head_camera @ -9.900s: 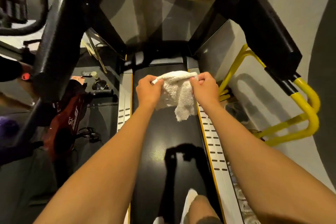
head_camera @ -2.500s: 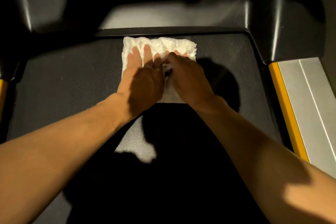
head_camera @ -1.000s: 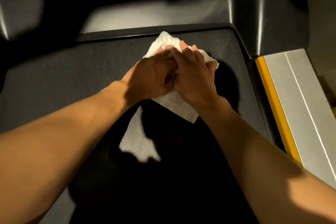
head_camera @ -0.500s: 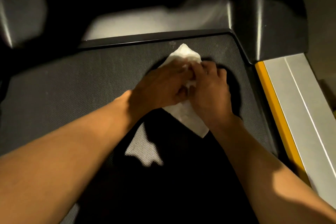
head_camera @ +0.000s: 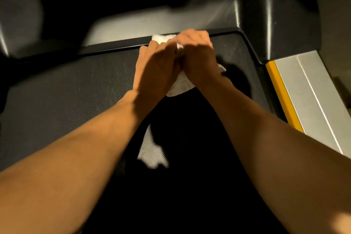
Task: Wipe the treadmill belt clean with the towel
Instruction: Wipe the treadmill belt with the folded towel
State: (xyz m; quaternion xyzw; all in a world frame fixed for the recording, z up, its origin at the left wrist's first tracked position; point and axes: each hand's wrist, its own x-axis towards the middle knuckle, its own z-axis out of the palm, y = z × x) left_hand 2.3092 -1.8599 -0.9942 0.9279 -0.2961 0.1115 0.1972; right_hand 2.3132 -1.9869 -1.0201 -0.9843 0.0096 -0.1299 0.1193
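Note:
The white towel (head_camera: pixel 180 86) lies bunched on the dark textured treadmill belt (head_camera: pixel 66 91), up against the belt's front edge. My left hand (head_camera: pixel 157 66) and my right hand (head_camera: pixel 197 57) sit side by side on top of it, fingers curled down into the cloth and pressing it onto the belt. Only a towel corner ahead of my left knuckles and a flap near my wrists show; the rest is under my hands.
The grey motor cover (head_camera: pixel 133 23) rises just beyond the towel. A black upright base (head_camera: pixel 275 21) stands at the belt's front right corner. A yellow stripe (head_camera: pixel 279 89) and a silver side rail (head_camera: pixel 313 85) run along the right. My shadow darkens the near belt.
Both hands have pushed the towel forward and slightly left, from the belt's right front area up to the front edge. The towel is more bunched under my hands than before.

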